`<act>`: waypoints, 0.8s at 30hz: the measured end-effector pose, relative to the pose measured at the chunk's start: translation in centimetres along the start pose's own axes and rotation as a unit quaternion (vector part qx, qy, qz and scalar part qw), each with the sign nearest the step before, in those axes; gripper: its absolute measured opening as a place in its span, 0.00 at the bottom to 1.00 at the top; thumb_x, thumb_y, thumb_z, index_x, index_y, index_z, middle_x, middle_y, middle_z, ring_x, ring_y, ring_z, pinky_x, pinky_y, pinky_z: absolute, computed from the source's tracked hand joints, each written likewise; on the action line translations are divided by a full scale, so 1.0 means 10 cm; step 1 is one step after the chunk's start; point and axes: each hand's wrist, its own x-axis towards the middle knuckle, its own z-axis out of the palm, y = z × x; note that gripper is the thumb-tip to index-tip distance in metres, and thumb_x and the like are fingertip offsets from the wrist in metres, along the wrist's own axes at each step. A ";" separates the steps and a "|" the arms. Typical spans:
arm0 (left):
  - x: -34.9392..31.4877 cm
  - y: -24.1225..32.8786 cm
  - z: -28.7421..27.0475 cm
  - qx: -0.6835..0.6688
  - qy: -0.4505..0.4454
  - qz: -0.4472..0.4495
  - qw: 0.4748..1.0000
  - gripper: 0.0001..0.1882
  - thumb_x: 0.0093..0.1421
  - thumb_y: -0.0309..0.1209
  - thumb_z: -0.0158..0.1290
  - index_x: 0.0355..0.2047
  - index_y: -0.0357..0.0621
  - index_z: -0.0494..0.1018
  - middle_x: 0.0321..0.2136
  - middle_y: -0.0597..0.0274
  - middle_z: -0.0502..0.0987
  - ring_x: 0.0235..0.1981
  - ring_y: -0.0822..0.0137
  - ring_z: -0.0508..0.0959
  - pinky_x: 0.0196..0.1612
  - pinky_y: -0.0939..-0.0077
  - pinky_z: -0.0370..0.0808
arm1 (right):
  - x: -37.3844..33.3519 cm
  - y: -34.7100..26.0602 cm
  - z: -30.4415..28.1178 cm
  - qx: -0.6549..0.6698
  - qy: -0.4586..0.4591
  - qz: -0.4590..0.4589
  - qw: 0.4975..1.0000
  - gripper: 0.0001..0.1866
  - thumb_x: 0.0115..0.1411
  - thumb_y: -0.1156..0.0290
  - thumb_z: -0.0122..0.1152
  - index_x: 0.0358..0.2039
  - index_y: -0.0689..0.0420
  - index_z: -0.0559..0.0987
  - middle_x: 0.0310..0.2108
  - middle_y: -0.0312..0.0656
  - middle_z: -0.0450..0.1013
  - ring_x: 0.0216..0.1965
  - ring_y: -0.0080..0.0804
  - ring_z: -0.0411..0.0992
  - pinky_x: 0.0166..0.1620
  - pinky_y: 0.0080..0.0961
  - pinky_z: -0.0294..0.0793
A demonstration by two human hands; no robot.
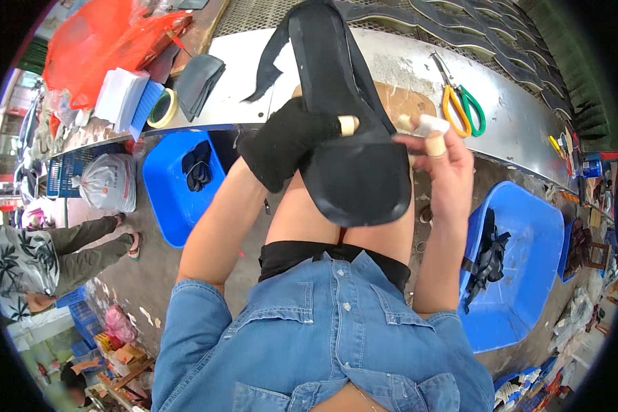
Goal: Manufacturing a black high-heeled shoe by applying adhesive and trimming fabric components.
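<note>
Gripping the black shoe sole [353, 158] across its middle, the left hand [285, 141], wearing a black glove with a taped fingertip poking out, is closing firmly around the piece and holding it upright over the lap, toe end near the body and heel end pointing far toward the metal workbench [405, 69]. The right hand [439, 161], fingers taped, is pinching a small white object [432, 125] just beside the sole's right edge; its fingers are partly curled, not holding the sole itself as far as can be seen. A loose black strap [271, 62] is hanging from the far end and could snag or slip. Scissors with orange and green handles [460, 106] are lying on the bench to the right, near enough for the strap or a sleeve to knock. Blue tubs [522, 275] are sitting on either side.
</note>
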 end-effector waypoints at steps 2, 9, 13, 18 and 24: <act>-0.01 -0.05 0.01 0.007 -0.022 0.019 1.000 0.25 0.46 0.33 0.62 0.43 0.35 0.72 0.37 0.58 0.76 0.37 0.69 0.76 0.42 0.77 0.73 | 0.12 -0.11 0.03 0.017 -0.050 -0.056 0.997 0.20 0.54 0.72 0.61 0.48 0.62 0.72 0.42 0.42 0.73 0.38 0.27 0.73 0.41 0.21 0.74; -0.07 0.07 0.14 -0.047 0.022 -0.008 0.999 0.23 0.53 0.32 0.58 0.47 0.35 0.68 0.36 0.57 0.75 0.38 0.69 0.76 0.38 0.77 0.75 | 0.21 -0.17 0.23 -0.122 -0.061 -0.060 0.989 0.07 0.52 0.75 0.62 0.34 0.59 0.78 0.23 0.31 0.71 0.22 0.13 0.66 0.23 0.12 0.67; -0.03 0.09 0.07 -0.003 0.049 0.009 0.999 0.23 0.54 0.35 0.57 0.46 0.32 0.68 0.36 0.53 0.75 0.35 0.68 0.76 0.36 0.76 0.75 | 0.21 -0.30 0.23 -0.057 -0.110 -0.022 0.992 0.07 0.54 0.76 0.60 0.34 0.61 0.78 0.24 0.31 0.73 0.23 0.12 0.67 0.24 0.11 0.68; -0.14 0.13 -0.02 0.060 0.021 -0.067 0.996 0.27 0.51 0.39 0.59 0.45 0.32 0.68 0.35 0.53 0.75 0.32 0.67 0.76 0.37 0.75 0.75 | 0.66 -0.44 -0.44 -0.258 0.062 -0.128 0.955 0.08 0.55 0.77 0.57 0.36 0.63 0.77 0.29 0.35 0.73 0.32 0.16 0.69 0.34 0.15 0.69; -0.15 0.02 0.00 0.001 -0.004 -0.040 0.999 0.21 0.56 0.46 0.51 0.36 0.38 0.72 0.28 0.60 0.75 0.26 0.73 0.75 0.31 0.82 0.72 | 0.35 -0.16 -0.32 -0.259 0.183 -0.185 0.930 0.12 0.57 0.71 0.57 0.40 0.62 0.76 0.33 0.37 0.74 0.34 0.19 0.68 0.37 0.17 0.68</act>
